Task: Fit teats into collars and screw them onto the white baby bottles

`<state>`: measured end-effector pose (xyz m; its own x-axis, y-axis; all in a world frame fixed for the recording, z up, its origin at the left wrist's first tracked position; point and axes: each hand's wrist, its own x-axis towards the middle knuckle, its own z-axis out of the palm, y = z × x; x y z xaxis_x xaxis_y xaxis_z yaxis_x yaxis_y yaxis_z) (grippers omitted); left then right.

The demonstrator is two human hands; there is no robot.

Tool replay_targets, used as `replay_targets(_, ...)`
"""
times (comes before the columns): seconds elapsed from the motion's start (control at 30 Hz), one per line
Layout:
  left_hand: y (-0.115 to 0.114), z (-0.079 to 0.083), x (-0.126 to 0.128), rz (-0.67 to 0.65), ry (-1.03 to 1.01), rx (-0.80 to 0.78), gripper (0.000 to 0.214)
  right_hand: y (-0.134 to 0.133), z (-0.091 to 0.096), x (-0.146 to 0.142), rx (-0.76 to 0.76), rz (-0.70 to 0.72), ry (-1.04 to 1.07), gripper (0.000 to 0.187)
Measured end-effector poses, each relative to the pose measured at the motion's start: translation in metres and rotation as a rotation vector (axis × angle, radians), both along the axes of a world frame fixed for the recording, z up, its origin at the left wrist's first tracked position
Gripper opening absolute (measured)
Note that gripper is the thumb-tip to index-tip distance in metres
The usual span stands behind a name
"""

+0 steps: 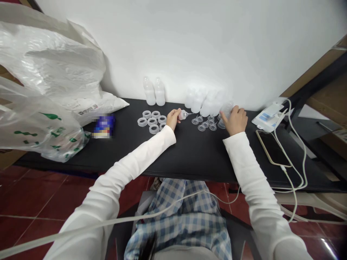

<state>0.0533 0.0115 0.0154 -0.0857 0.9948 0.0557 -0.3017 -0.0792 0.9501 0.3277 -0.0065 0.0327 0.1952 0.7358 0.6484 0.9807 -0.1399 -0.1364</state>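
Between the thumb and fingers of my left hand (174, 119) is a small clear bottle teat (183, 115) set in a collar ring, its thin tip pointing right. Left of that hand lie several translucent collar rings (154, 129). My right hand (236, 121) curves around a clear domed bottle cap (227, 106), with thumb and fingers on either side; part of the cap is hidden. Loose clear teats (205, 124) lie on the black table between my hands. Behind them stand several frosted baby bottles (196, 104). Two capped bottles (159, 92) stand upright farther left.
Large white plastic bags (51, 68) fill the table's left side, beside a blurred blue packet (104, 125). At right lie a phone (273, 148) and a white power strip (268, 117) with looping cables. A wall rises behind the black table (189, 155).
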Motion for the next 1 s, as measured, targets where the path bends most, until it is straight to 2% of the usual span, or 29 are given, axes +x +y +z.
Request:
replay_targets(0.17, -0.003, 0.002, 0.002, -0.044, -0.016, 0.02, 0.041, -0.007, 0.012, -0.014, 0.164, 0.049, 0.05, 0.054)
replay_targets(0.23, -0.005, 0.003, 0.003, -0.074, 0.003, 0.058, 0.04, -0.012, 0.013, -0.026, 0.181, 0.181, 0.028, 0.05)
replay_targets(0.37, -0.012, 0.007, 0.004, -0.15, 0.067, 0.182, 0.036, -0.021, 0.005, -0.058, 0.06, 0.55, -0.144, 0.041)
replay_targets(0.47, -0.016, 0.009, 0.004, -0.206, 0.111, 0.266, 0.033, -0.025, -0.002, -0.077, -0.004, 0.686, -0.203, 0.035)
replay_targets(0.7, -0.013, 0.001, 0.004, -0.273, 0.294, 0.501, 0.049, -0.026, -0.004, -0.076, -0.001, 0.733, -0.177, 0.023)
replay_targets(0.83, -0.014, -0.003, 0.002, -0.268, 0.46, 0.616, 0.049, -0.026, -0.004, -0.075, 0.026, 0.722, -0.215, 0.018)
replay_targets(0.93, -0.014, -0.009, 0.004, -0.254, 0.513, 0.646, 0.048, -0.025, -0.006, -0.077, 0.062, 0.716, -0.268, 0.011)
replay_targets(1.0, -0.014, -0.016, 0.007, -0.313, 0.49, 0.643, 0.049, -0.024, -0.007, -0.077, 0.082, 0.717, -0.288, 0.01)
